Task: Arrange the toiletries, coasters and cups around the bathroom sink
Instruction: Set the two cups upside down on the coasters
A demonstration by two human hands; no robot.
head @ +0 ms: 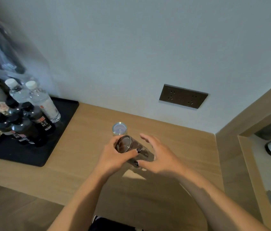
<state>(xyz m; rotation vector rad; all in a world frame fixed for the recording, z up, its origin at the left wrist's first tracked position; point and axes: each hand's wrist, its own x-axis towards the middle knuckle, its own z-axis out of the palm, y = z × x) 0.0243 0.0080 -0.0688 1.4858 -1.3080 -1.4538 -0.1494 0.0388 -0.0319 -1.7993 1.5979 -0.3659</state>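
Far left, black tray (51, 157): two clear and several dark bottles (39, 119) grouped, red-and-white labels too blurred to read. Centre counter: upright glass (119, 129) placed; second glass (129, 149), tilted, gripped by left hand (114, 157), right hand (158, 155) spread beside it, holding nothing. Arrangement judged partly done; no coasters or sink visible.

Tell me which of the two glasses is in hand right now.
The nearer glass, tilted and gripped by the left hand. The other glass stands upright on the wooden counter just behind it, untouched. The right hand hovers open beside the held one.
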